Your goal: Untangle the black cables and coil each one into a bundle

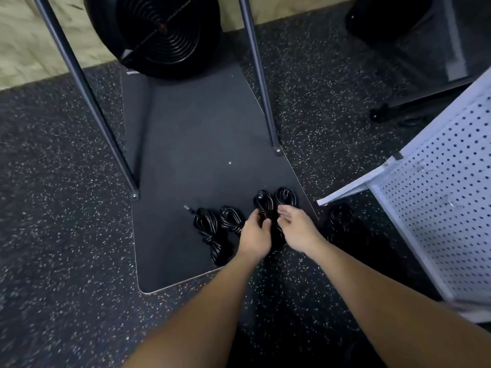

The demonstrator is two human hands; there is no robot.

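Observation:
Several coiled black cable bundles lie in a row on a dark mat [191, 144]. The leftmost bundle [208, 229] has its plug sticking out to the upper left; a second bundle [230, 217] lies beside it. My left hand [254, 235] grips a third bundle [264, 204] at its middle. My right hand [297, 229] is next to it with fingers relaxed, touching the same bundle's side. A fourth bundle [286, 196] lies just behind my right hand. Another dark bundle [341, 221] rests on the speckled floor to the right, off the mat.
Two grey metal stand legs [259, 75] are bolted onto the mat, with a round black fan [156, 33] behind them. A white perforated panel [435, 197] leans at the right. Dark equipment [406, 35] stands at the back right. Speckled rubber floor surrounds the mat.

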